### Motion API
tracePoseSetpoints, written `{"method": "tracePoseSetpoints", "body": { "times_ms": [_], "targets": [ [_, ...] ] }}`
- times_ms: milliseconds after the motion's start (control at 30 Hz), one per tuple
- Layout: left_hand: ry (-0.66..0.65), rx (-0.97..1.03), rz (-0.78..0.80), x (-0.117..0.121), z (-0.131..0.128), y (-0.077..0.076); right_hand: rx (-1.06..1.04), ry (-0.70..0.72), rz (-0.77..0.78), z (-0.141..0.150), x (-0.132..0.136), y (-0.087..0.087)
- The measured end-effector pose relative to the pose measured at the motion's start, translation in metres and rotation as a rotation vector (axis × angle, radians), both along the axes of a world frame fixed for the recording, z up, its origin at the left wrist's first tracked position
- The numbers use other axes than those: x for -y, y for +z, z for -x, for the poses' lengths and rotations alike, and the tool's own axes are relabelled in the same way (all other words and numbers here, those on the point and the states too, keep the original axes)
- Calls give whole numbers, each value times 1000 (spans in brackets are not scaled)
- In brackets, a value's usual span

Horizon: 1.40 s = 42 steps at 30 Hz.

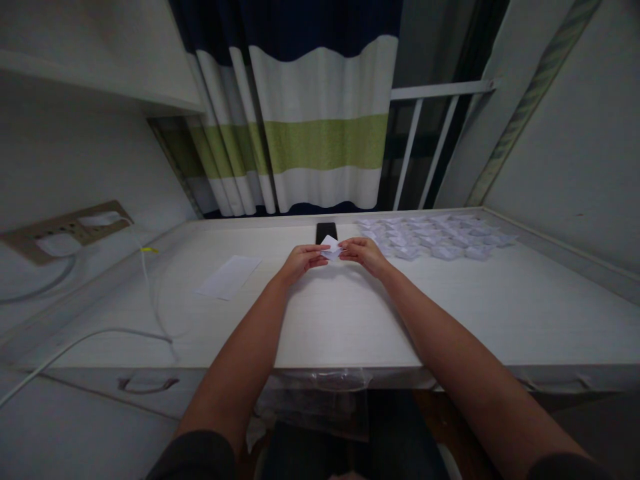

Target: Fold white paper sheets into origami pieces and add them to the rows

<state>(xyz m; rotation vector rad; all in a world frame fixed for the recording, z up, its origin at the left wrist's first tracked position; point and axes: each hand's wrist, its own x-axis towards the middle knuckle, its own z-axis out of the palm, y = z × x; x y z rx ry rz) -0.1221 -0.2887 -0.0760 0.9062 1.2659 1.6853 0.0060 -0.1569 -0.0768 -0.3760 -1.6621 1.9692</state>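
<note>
Between both hands, above the white desk (345, 320), is a small folded white paper piece (331, 247) with a pointed top. My left hand (303, 261) pinches its left side, thumb and fingers closed on it. On the opposite side my right hand (365, 255) grips the paper's right edge with bent fingers. A black phone-like slab (327, 231) lies flat just behind the paper, partly covered by it. Several folded white paper boats (433, 237) stand in rows at the back right of the desk. Flat white paper sheets (229, 277) lie left of my left hand.
White cables (145, 267) run from a wall socket panel (70, 230) across the desk's left side. A curtain (320, 120) hangs behind the back edge, beside white window bars (425, 127). Drawer handles (149, 385) are on the desk front.
</note>
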Motion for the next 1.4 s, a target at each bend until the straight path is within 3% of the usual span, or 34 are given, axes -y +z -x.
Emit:
{"method": "tracePoseSetpoints", "body": {
  "times_ms": [267,533,1200,1400],
  "targets": [
    [12,-75,-19,-1,-1,-2,-32,-10,-79,2,2,-4],
    [143,-146,-52,-8,-3,-5,-45,-73,-93,3,8,0],
    [105,-135,-125,-8,-7,-1,-28,-49,-20,1,7,5],
    [83,-149,-120,-3,-9,2,-41,-116,-56,2,6,2]
  ]
}}
